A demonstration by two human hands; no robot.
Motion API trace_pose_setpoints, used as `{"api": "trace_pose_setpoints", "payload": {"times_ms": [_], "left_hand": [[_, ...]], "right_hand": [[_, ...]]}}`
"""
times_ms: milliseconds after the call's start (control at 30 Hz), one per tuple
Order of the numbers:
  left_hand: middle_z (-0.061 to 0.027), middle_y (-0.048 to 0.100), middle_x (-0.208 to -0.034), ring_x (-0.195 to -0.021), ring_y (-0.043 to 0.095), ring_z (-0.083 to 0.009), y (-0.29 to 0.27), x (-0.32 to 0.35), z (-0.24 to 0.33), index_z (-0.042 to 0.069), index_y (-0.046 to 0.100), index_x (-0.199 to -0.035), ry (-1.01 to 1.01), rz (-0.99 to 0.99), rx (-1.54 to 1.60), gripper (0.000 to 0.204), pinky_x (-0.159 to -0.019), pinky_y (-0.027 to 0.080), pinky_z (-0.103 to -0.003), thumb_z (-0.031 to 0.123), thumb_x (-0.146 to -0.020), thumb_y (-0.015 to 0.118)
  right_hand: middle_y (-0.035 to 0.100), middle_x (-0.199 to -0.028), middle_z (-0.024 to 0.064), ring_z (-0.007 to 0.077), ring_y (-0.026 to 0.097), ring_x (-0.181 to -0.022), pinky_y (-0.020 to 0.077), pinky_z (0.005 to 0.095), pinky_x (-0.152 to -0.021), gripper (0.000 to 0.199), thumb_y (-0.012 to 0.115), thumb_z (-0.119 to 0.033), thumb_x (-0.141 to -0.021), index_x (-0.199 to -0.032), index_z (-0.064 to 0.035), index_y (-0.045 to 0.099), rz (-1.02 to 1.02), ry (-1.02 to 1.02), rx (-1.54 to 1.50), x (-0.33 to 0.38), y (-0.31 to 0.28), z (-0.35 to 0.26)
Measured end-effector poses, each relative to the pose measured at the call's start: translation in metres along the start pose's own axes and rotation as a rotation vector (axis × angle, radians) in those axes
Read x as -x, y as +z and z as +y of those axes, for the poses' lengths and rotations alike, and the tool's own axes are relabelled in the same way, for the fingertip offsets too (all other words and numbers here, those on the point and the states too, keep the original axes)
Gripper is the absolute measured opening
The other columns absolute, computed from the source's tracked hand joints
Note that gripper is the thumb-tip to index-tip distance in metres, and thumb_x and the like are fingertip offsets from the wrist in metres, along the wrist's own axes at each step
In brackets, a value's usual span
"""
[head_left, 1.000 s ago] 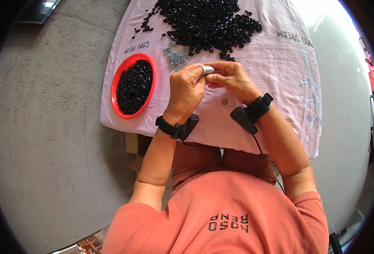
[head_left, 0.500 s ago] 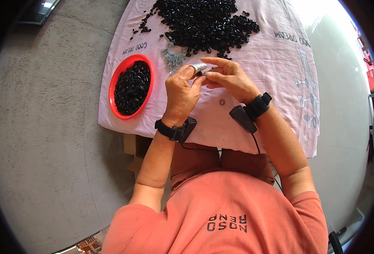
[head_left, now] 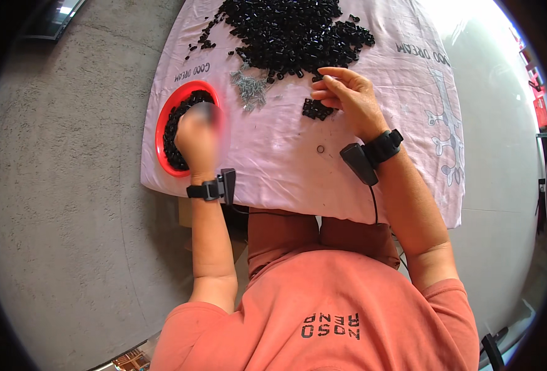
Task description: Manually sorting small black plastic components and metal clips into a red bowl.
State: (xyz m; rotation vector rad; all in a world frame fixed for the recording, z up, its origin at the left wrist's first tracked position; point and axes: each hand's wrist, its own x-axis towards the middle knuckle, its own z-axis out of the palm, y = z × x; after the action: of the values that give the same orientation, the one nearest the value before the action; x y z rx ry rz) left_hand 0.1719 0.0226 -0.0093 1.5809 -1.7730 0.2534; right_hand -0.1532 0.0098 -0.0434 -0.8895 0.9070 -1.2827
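Observation:
Over the red bowl (head_left: 159, 133) at the left is my left hand (head_left: 194, 139). Motion smears its fingers, and a greyish blur at their tips cannot be made out. Small black plastic pieces (head_left: 173, 133) fill the bowl, partly hidden by that hand. My right hand (head_left: 355, 102) is at the near edge of a large heap of similar black pieces (head_left: 279, 34). Its fingers are stretched out and slightly apart, with the tips close to pieces of the heap. Beside its lower fingers lies a small cluster of black pieces (head_left: 314, 110).
A scatter of small silvery screw-like parts (head_left: 250, 89) lies between bowl and heap. A little dark ring (head_left: 320, 149) rests on the pink cloth (head_left: 273, 170) covering the table. Cables hang from devices strapped to both wrists. A dark screen (head_left: 51, 18) stands at upper left.
My hands, together over the cloth with a silvery cylinder at the left fingers, have parted. The left went left to the bowl; the right shifted slightly right and up, uncovering the small cluster.

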Motion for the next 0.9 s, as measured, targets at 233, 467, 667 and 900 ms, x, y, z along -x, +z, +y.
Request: {"api": "trace_pose_setpoints", "payload": {"times_ms": [233,467,667,900], "left_hand": [[-0.0118,0.072,-0.092,-0.080,0.069,-0.0210,0.002,-0.003,0.007,0.001,0.075,-0.098,0.029,-0.005,-0.017,0.015,-0.073,0.054,-0.032,0.003,-0.085,0.067],[-0.0127,0.069,-0.086,-0.073,0.068,-0.0245,0.044,0.009,0.101,0.003,0.075,-0.096,0.062,-0.479,0.404,0.015,-0.067,0.053,-0.032,0.002,-0.083,0.068],[-0.0107,0.070,-0.088,-0.074,0.069,-0.0202,0.056,0.006,0.124,0.002,0.074,-0.095,0.126,-0.582,0.351,0.016,-0.069,0.055,-0.030,0.001,-0.079,0.072],[-0.0148,0.068,-0.088,-0.079,0.068,-0.0330,0.060,0.013,0.118,0.002,0.070,-0.088,0.100,-0.570,0.357,0.011,-0.071,0.054,-0.039,0.004,-0.078,0.072]], "right_hand": [[0.073,-0.102,0.0139,0.0166,0.074,-0.086,0.0588,0.0253,-0.074,0.028,0.059,-0.016,-0.101,-0.122,0.0018,0.063,0.020,-0.032,-0.014,-0.001,-0.001,0.001],[0.073,-0.107,0.0127,0.0156,0.073,-0.090,0.0580,0.0248,-0.077,0.030,0.060,-0.021,-0.102,-0.124,-0.0012,0.064,0.075,-0.046,0.010,-0.006,-0.010,0.006],[0.073,-0.105,0.0125,0.0160,0.073,-0.089,0.0580,0.0244,-0.075,0.028,0.060,-0.020,-0.102,-0.122,-0.0008,0.065,0.071,-0.047,-0.004,-0.004,-0.006,0.006],[0.074,-0.101,0.0113,0.0146,0.073,-0.085,0.0576,0.0242,-0.073,0.026,0.061,-0.019,-0.101,-0.119,-0.0013,0.066,0.018,-0.015,0.010,-0.004,-0.004,0.006]]}}
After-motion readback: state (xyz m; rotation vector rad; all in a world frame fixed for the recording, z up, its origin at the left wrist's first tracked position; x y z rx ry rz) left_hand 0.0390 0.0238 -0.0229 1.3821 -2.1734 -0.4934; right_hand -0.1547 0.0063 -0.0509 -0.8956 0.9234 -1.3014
